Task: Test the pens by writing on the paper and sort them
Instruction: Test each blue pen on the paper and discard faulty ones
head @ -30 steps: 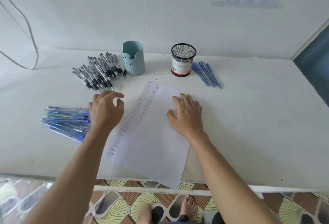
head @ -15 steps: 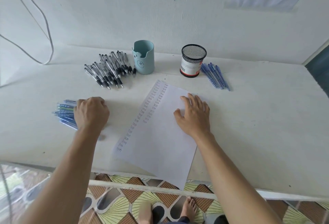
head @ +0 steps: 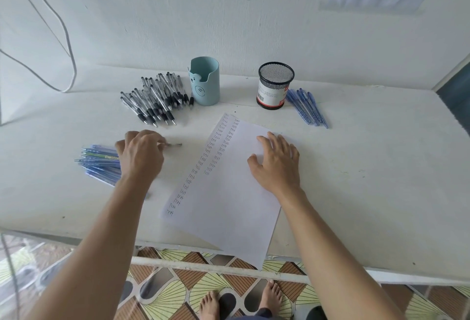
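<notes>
**Pen in hand, test mark pending**

Left hand [head: 141, 153] is curling round one pen [head: 173, 144] just beside the blue pile [head: 99, 164], tip pointing at the paper [head: 229, 218]; right hand [head: 276, 164] is lying flat on the sheet, fingers spread, holding nothing. Judgement: keep pinning the overhanging sheet; write under the short second column. Teal cup [head: 204, 83] and mesh cup [head: 276, 85] are standing at the back; nothing is poking out; insides unclear. Black-grip pens [head: 152, 102] and blue pens [head: 306, 108] are lying beside them.
</notes>
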The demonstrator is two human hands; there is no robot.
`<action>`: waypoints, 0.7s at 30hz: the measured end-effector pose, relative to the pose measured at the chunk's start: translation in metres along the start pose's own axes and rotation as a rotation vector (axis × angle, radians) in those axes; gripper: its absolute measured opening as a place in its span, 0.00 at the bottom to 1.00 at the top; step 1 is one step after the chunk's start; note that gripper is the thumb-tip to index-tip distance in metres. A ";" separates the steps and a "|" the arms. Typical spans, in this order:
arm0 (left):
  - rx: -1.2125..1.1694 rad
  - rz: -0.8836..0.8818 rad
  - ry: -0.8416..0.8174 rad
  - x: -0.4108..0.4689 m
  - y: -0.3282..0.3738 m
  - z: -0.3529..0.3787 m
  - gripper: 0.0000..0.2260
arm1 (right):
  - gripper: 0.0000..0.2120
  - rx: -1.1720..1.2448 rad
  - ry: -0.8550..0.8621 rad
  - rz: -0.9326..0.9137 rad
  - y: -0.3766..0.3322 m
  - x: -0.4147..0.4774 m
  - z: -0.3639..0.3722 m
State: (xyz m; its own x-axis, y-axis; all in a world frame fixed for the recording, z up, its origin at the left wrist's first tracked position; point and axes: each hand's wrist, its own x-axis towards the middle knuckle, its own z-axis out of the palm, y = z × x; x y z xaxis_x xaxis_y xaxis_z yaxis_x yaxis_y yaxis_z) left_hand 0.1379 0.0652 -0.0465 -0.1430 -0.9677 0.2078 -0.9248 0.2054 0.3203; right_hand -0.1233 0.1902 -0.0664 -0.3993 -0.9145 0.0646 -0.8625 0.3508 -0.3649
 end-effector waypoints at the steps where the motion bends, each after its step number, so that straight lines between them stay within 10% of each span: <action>1: -0.001 0.034 0.031 -0.001 0.003 0.000 0.06 | 0.31 0.003 0.003 -0.001 0.000 0.000 0.000; 6: -0.322 0.400 0.209 -0.010 0.031 -0.001 0.07 | 0.28 -0.014 -0.033 0.000 0.001 0.001 -0.002; 12: -1.224 0.036 -0.087 -0.027 0.081 0.001 0.09 | 0.31 -0.038 -0.054 0.004 0.002 0.000 -0.002; 21: -1.090 -0.033 -0.168 -0.026 0.061 0.017 0.09 | 0.32 0.014 -0.036 0.007 0.001 -0.001 -0.004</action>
State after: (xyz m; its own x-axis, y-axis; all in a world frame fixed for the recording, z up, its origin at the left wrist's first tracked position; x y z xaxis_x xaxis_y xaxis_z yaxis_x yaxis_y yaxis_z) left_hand 0.0798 0.1006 -0.0480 -0.2463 -0.9657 0.0822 -0.1337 0.1179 0.9840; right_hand -0.1254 0.1921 -0.0632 -0.3940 -0.9187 0.0284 -0.8551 0.3550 -0.3778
